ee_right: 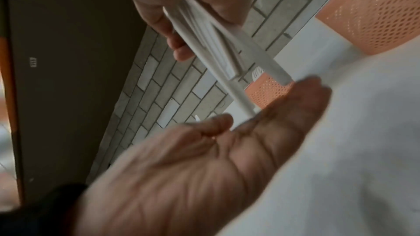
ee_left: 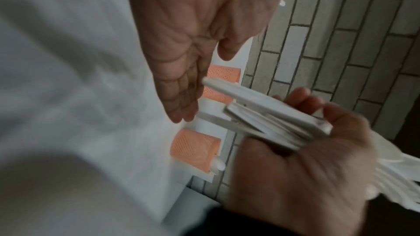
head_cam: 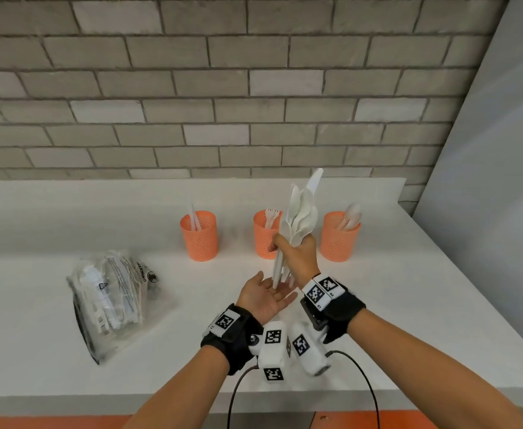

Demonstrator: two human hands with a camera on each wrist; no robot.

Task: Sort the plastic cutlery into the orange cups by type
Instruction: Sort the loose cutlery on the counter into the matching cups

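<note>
Three orange mesh cups stand in a row on the white counter (head_cam: pixel 37 320). The left cup (head_cam: pixel 199 236) holds knives, the middle cup (head_cam: pixel 262 239) holds forks, and the right cup (head_cam: pixel 340 237) holds spoons. My right hand (head_cam: pixel 295 253) grips an upright bundle of white plastic cutlery (head_cam: pixel 302 212) by its handles, in front of the middle cup. Spoon bowls and a knife tip fan out at the bundle's top. My left hand (head_cam: pixel 268 293) lies open, palm up, beneath it. In the right wrist view the handle ends (ee_right: pixel 247 110) touch the left palm (ee_right: pixel 204 159).
A crumpled clear plastic bag (head_cam: pixel 114 300) with printed packaging lies on the counter's left. The grey brick wall (head_cam: pixel 223 88) rises behind the cups and a pale wall panel (head_cam: pixel 501 150) closes the right side. Black cables (head_cam: pixel 368 385) hang over the counter's front edge.
</note>
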